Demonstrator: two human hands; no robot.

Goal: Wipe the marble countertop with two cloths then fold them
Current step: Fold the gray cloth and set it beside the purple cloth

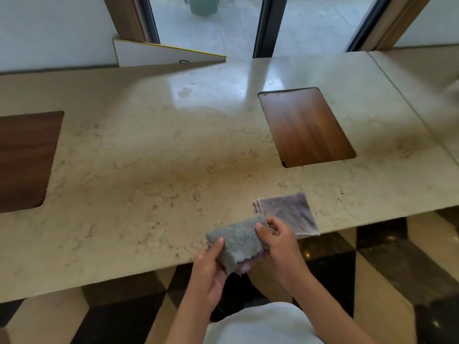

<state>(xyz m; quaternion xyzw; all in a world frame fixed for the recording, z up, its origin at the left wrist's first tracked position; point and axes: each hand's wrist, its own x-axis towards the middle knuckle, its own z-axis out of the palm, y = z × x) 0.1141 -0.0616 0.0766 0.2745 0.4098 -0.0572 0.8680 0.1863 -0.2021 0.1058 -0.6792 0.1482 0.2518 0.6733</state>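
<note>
A dark wood inset panel [26, 160] sits at the far left of the marble countertop [149, 157]. Over the counter's near edge, the left hand [208, 271] pinches the lower left part of a grey cloth [238, 242], thumb on top, fingers curled beneath. The right hand [278, 239] pinches the same cloth's upper right corner, holding it partly folded, a purple underside showing. Just right, a folded lilac cloth [290, 212] lies flat at the counter edge. Farther back sits a second wood panel [305, 127].

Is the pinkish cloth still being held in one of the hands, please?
No, the pinkish cloth lies folded on the countertop.
</note>
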